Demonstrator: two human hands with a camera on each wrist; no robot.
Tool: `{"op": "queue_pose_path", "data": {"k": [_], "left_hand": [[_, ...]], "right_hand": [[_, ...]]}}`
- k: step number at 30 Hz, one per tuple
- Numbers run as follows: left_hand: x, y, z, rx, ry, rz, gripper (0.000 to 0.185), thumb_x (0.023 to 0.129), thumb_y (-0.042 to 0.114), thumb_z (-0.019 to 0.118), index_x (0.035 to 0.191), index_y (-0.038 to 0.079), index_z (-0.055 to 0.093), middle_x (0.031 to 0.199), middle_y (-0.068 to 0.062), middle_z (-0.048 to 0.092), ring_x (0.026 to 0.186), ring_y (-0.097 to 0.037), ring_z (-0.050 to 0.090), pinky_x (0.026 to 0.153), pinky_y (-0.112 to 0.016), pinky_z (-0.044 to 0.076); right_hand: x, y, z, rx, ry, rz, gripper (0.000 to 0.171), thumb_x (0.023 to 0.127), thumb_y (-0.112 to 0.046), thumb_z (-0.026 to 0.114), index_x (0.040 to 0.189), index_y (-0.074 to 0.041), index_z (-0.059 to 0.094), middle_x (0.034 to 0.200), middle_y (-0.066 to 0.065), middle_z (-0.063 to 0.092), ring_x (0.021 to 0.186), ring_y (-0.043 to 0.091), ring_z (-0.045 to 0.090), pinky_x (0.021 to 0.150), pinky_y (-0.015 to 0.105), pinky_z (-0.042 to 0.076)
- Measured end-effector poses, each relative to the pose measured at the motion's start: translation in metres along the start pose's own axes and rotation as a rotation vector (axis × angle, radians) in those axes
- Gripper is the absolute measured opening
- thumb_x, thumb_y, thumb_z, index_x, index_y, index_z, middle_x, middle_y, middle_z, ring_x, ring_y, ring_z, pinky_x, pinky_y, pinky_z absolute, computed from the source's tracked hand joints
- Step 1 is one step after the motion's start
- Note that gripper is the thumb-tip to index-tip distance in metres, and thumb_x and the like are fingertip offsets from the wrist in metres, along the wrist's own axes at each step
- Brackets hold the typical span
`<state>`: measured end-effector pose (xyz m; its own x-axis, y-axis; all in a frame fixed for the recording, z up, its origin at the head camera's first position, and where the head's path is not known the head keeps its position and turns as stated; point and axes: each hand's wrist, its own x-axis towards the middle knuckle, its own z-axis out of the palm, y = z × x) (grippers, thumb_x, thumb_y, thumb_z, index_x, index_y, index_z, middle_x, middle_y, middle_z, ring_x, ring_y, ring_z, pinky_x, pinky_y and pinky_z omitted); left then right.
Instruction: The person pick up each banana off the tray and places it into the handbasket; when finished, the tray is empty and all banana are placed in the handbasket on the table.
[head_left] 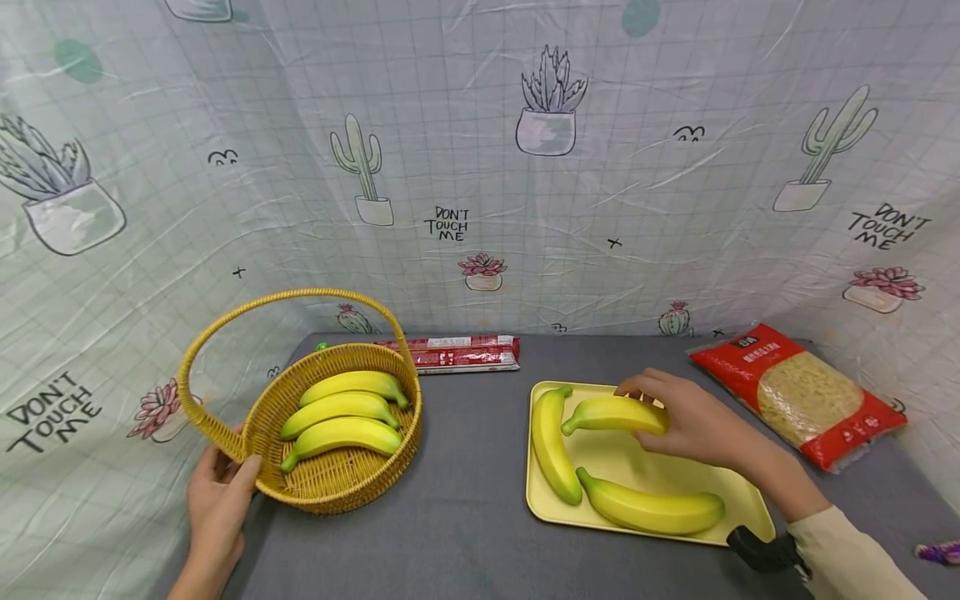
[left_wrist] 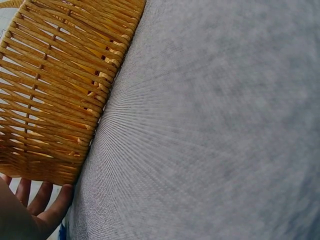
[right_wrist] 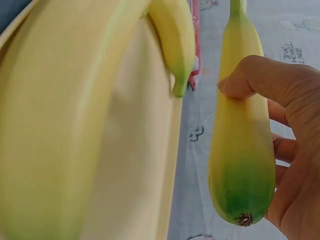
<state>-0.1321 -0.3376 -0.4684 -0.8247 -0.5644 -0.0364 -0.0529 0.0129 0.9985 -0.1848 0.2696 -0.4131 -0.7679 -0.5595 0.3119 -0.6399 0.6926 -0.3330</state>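
Observation:
On the left stands a round wicker basket [head_left: 352, 492] with a tall hoop handle, three bananas [head_left: 345, 408] lying side by side in it. My left hand [head_left: 219, 500] holds its near left side beside the handle's foot, thumb at the rim; in the left wrist view its fingers [left_wrist: 56, 205] reach the woven wall. Over a pale yellow tray [head_left: 738, 508], my right hand [head_left: 686, 417] grips a banana [head_left: 611, 414] between thumb and fingers. The right wrist view shows that banana [right_wrist: 242, 150] with its green blossom end toward the camera. Two more bananas lie on the tray.
Flat red packets [head_left: 468, 354] lie behind the basket. A red and clear bag of dry, pale yellow food [head_left: 806, 396] rests at the back right. A printed curtain [head_left: 480, 167] encloses the grey tabletop [head_left: 465, 467]. A small purple object [head_left: 939, 553] sits at the right edge.

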Motion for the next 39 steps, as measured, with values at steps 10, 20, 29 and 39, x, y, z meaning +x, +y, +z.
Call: {"op": "queue_pose_path", "data": {"k": [10,20,29,39], "left_hand": [[0.001,0.000,0.001,0.009,0.004,-0.007,0.057,0.102,0.004,0.061,0.157,0.013,0.049,0.132,0.003,0.052,0.111,-0.007,0.054,0.072,-0.013,0.051],[0.000,0.000,0.002,0.020,0.012,-0.012,0.058,0.102,0.004,0.061,0.158,0.013,0.048,0.132,0.004,0.052,0.111,-0.007,0.054,0.071,-0.013,0.051],[0.000,-0.001,0.001,0.019,0.017,-0.002,0.056,0.102,0.004,0.061,0.156,0.014,0.050,0.131,0.003,0.052,0.110,-0.007,0.055,0.071,-0.013,0.051],[-0.001,-0.002,0.000,0.015,0.036,-0.004,0.056,0.101,0.004,0.062,0.155,0.013,0.052,0.129,0.003,0.053,0.110,-0.007,0.055,0.070,-0.013,0.051]], "right_hand": [[0.020,-0.015,-0.007,0.034,-0.012,0.001,0.045,0.081,-0.013,0.088,0.121,-0.023,0.070,0.105,-0.014,0.059,0.088,0.009,0.055,0.073,0.032,0.051],[0.038,-0.026,-0.013,0.025,-0.019,-0.022,0.044,0.082,-0.016,0.087,0.123,-0.021,0.071,0.110,-0.012,0.062,0.085,0.009,0.054,0.073,0.033,0.049],[0.055,-0.038,-0.017,0.041,-0.021,-0.046,0.043,0.084,-0.016,0.085,0.123,-0.021,0.071,0.109,-0.012,0.061,0.085,0.010,0.054,0.071,0.033,0.048],[0.071,-0.049,-0.019,0.062,-0.026,-0.072,0.042,0.085,-0.015,0.084,0.124,-0.021,0.071,0.109,-0.011,0.062,0.084,0.011,0.053,0.071,0.034,0.048]]}}
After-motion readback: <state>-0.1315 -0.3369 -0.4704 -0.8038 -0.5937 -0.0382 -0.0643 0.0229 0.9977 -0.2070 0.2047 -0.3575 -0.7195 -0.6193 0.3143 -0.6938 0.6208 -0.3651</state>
